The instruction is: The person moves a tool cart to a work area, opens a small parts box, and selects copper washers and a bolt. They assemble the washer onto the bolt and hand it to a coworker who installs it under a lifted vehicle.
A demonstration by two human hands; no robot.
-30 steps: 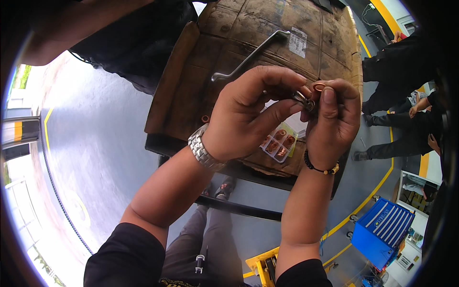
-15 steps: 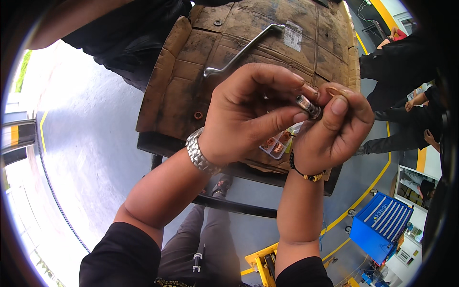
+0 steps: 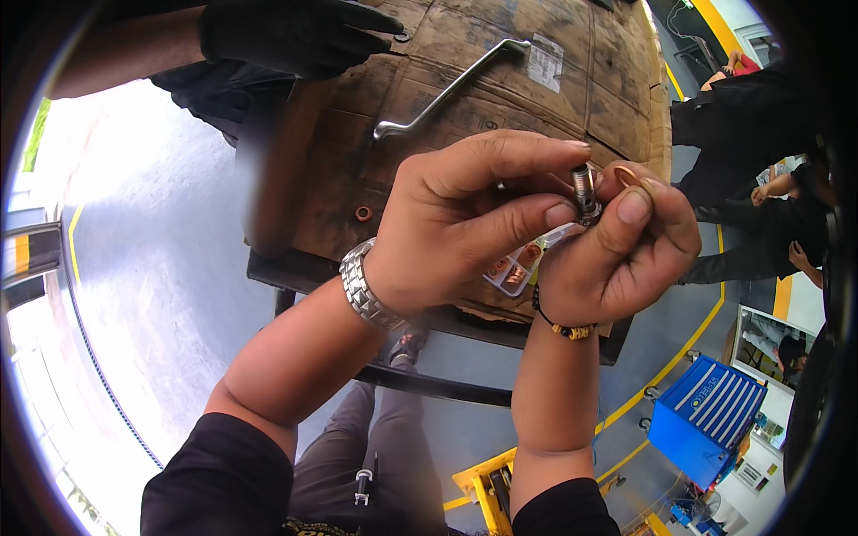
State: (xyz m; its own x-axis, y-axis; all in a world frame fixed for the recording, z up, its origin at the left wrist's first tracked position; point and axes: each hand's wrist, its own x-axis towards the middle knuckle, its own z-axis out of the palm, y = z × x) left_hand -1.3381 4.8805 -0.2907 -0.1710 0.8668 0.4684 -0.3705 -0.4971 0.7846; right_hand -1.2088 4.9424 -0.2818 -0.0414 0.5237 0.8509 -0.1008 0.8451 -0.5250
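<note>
My left hand pinches a small threaded metal bolt between thumb and fingers, its threaded end up. My right hand is closed right beside it, with a thin copper washer between thumb and forefinger. The washer is apart from the bolt's threaded end; the bolt's lower end is partly hidden by my fingers. Under my hands, partly covered, lies a clear plastic compartment box with copper washers in it. Another copper-coloured ring rests on the cardboard left of my left hand.
A bent ring spanner and a white label lie farther back. At the far left a co-worker's black-gloved hand reaches toward a dark washer. A blue tool trolley stands on the floor at right; other people stand beyond.
The bolt has been tipped more upright in my left fingers. The co-worker's gloved hand has come in at far left. The cardboard's left flap is blurred and has shifted outward.
</note>
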